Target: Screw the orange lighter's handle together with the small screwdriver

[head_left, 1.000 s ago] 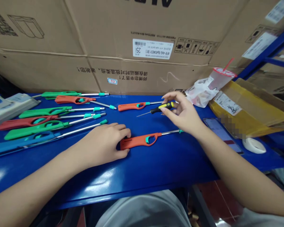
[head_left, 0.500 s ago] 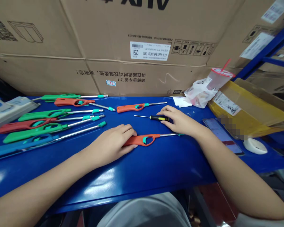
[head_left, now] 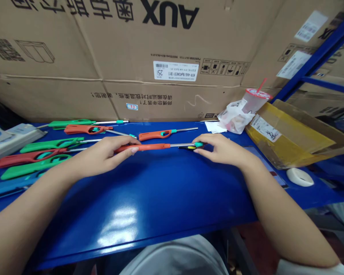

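An orange gas lighter point(head_left: 153, 146) lies level across the middle, slightly above the table. Its handle end is gripped by my left hand point(head_left: 110, 151), thumb in front. At the other end, the teal tip sits between the thumb and fingers of my right hand point(head_left: 218, 149), which appears closed around it. A black and yellow screwdriver point(head_left: 190, 148) shows just behind the metal rod; its blade is hidden, and whether my right fingers also touch it is unclear. Behind lies another orange gas lighter point(head_left: 151, 135). Several green, red and blue gas lighters, among them a green one point(head_left: 53, 144), lie to the left.
The blue table point(head_left: 172, 194) meets a large cardboard box point(head_left: 126, 46) at the back. At the right are a cup with a straw point(head_left: 256, 101), a plastic bag point(head_left: 236, 116), a yellow-taped carton point(head_left: 292, 137), a phone point(head_left: 255, 152) and a tape roll point(head_left: 300, 177). A power strip point(head_left: 14, 139) stands far left.
My left hand has lifted the orange gas lighter and moved it up and left, turning its narrow edge upward. My right fingers have come around its teal tip. The view has tilted up slightly.
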The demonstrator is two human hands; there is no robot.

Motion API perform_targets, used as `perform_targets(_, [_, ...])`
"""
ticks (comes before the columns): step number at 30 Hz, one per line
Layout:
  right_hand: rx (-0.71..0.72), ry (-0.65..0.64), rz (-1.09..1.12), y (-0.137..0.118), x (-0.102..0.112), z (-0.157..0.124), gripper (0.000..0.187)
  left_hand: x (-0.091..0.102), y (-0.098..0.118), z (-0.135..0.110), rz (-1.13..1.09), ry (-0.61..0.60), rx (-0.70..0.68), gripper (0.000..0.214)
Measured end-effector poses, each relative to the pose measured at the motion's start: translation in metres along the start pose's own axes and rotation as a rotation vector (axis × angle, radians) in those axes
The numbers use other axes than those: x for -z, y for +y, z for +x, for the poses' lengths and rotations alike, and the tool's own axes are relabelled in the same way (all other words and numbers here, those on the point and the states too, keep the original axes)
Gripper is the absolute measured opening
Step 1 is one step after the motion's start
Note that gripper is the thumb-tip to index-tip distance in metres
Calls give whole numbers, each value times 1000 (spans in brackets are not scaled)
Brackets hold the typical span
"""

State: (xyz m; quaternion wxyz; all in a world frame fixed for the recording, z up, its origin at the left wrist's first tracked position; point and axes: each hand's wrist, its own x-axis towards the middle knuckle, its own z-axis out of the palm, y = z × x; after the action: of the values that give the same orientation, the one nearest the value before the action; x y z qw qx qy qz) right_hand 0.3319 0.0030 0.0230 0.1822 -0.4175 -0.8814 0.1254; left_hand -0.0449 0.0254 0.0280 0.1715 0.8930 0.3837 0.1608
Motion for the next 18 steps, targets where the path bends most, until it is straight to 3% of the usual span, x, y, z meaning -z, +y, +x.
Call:
perform_targets(4, [-38, 55, 37, -3, 3, 0, 20, 5, 6, 0, -138, 84, 34, 40])
perform_targets(10, [-18, -19, 87, -8, 3, 1, 27, -6, 9, 4, -343, 132, 165, 41])
perform_targets(14, [-46, -124, 71, -10, 3, 1, 29, -12, 7, 6, -396, 105, 232, 42])
perform_targets(18, [2, -136, 66, -14, -5, 1, 31, -18, 14, 8, -455, 39, 259, 44])
